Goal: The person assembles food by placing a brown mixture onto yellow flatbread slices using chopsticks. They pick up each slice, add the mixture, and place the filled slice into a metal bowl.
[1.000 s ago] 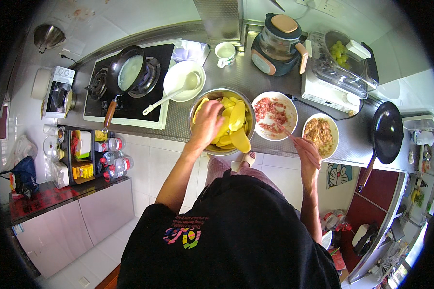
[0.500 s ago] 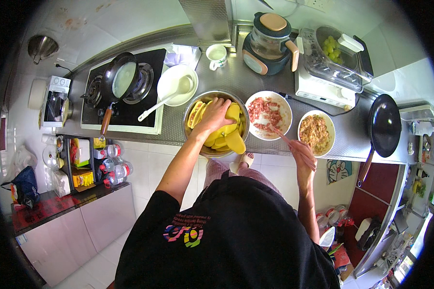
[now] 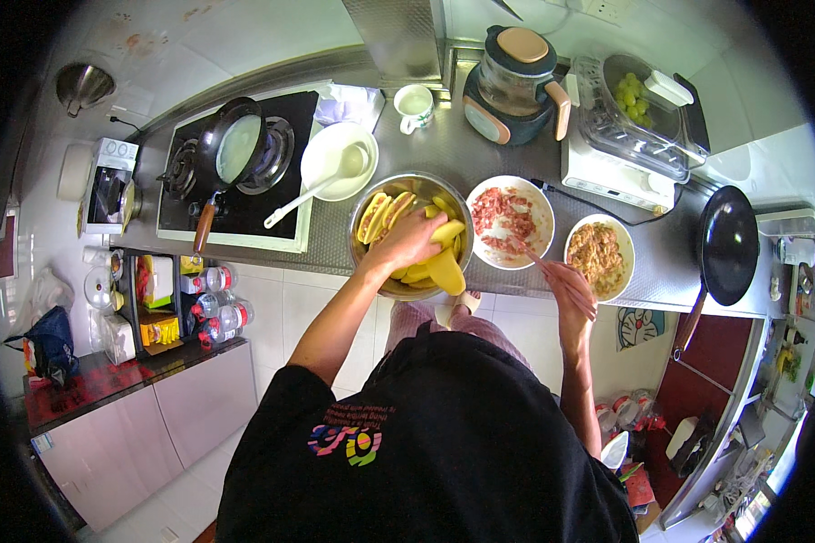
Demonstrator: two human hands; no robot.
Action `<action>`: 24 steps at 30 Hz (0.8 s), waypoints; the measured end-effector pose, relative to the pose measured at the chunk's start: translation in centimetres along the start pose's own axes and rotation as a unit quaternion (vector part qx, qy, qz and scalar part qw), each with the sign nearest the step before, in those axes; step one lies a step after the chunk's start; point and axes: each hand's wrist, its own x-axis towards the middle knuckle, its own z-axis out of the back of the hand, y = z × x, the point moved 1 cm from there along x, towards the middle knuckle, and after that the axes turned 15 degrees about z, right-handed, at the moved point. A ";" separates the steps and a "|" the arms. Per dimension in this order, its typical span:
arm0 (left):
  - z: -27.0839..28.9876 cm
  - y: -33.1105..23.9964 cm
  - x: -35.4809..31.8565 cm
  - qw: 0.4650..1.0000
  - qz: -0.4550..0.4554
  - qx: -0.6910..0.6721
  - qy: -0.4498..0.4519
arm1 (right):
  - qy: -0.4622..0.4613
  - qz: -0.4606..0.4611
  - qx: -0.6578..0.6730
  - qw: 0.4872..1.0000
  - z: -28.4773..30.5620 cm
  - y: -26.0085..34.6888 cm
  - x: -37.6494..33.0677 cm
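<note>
My left hand [image 3: 409, 241] reaches into a steel bowl [image 3: 354, 190] of yellow slices [image 3: 445, 270]. Its fingers are bent closed on a yellow slice, their tips partly hidden. Along the bowl's left side stand several slices paired with a pinkish filling [image 3: 395, 210]. Chopsticks [image 3: 536, 260] are gripped in my right hand [image 3: 572, 294], their tips down in a white bowl [image 3: 474, 244] of pink minced meat [image 3: 505, 213]. Just beyond that hand, to the right, a second white bowl [image 3: 627, 282] holds a brownish, chunky mixture [image 3: 598, 253].
On the left, a wok [image 3: 236, 145] with pale liquid sits on the stove [image 3: 177, 214], beside a white bowl with a ladle [image 3: 351, 161]. Behind are a cup [image 3: 414, 104] and a blender-like jug appliance [image 3: 512, 81]. A black frying pan [image 3: 729, 240] stands far right.
My left hand has moved slightly right and its fingers have drawn in among the slices, showing more of the filled ones. My right hand and the chopsticks hardly moved. The view shifted slightly.
</note>
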 end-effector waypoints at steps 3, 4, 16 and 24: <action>0.0 0.3 -3.3 0.998 -0.028 0.051 -0.034 | -0.001 -0.002 0.004 1.000 0.2 -0.3 0.2; 0.1 0.7 -4.3 0.994 -0.045 0.086 -0.049 | -0.002 -0.005 0.019 1.000 0.2 -0.4 0.3; -1.1 1.9 -3.8 0.997 -0.026 0.021 -0.064 | 0.035 0.085 -0.072 0.993 -0.7 -0.9 1.7; -3.6 1.3 2.7 0.989 0.039 -0.001 -0.144 | 0.047 0.096 -0.094 0.990 -0.9 -0.3 1.2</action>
